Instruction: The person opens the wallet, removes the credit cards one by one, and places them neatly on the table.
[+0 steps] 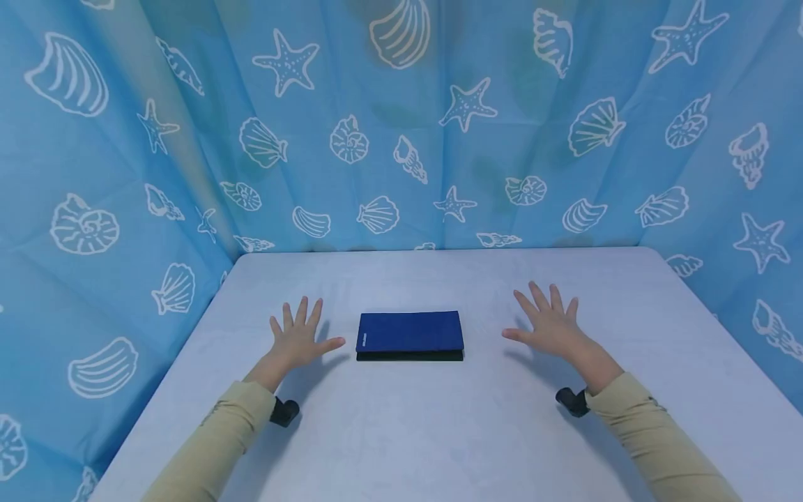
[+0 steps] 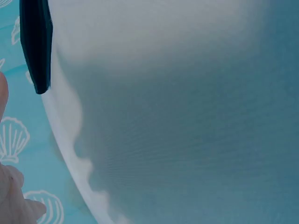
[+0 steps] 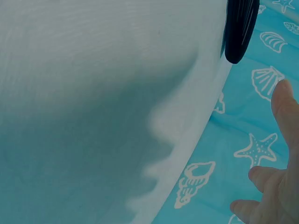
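A dark blue, flat rectangular item (image 1: 410, 331), like a folded case or booklet, lies on the white table (image 1: 401, 432). It has a small pale mark at its lower left corner and a darker layer along its near edge. To its left, my left hand (image 1: 297, 343) hovers with fingers spread and the thumb pointing toward it. My right hand (image 1: 553, 330) is spread the same way on the other side, a wider gap from the item. Both hands hold nothing, and their shadows fall on the table. In the right wrist view, the right thumb (image 3: 283, 105) and some fingertips show.
A blue curtain (image 1: 401, 125) with white shells and starfish hangs behind the table and along both sides. Each wrist carries a black camera mount, one by the left sleeve (image 1: 285, 411) and one by the right sleeve (image 1: 572, 402).
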A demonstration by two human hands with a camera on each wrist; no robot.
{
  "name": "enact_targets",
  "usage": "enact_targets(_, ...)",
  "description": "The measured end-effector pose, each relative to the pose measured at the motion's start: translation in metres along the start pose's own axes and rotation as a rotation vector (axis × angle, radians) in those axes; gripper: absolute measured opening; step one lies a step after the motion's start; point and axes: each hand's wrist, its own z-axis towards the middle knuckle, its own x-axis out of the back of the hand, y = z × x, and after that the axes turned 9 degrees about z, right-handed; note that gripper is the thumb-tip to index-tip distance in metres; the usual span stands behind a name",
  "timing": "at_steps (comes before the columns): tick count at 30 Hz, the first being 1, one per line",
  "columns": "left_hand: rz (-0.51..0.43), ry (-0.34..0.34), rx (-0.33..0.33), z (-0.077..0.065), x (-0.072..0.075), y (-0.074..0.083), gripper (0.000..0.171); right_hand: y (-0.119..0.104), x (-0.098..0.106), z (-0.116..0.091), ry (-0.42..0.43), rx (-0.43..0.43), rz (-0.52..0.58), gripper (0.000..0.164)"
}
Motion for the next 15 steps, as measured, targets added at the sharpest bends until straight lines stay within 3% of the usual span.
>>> enact_targets(10,0.009,-0.013,-0.029,-0.002,-0.004,0.003,0.098,-0.011,-0.004,-0.002,0.049,0.070,-0.111,0.084)
enact_targets(15,0.063,0.006,-0.054,-0.004,-0.005,0.009,0.096,-0.018,-0.009,0.000,0.049,0.116,-0.154,0.082)
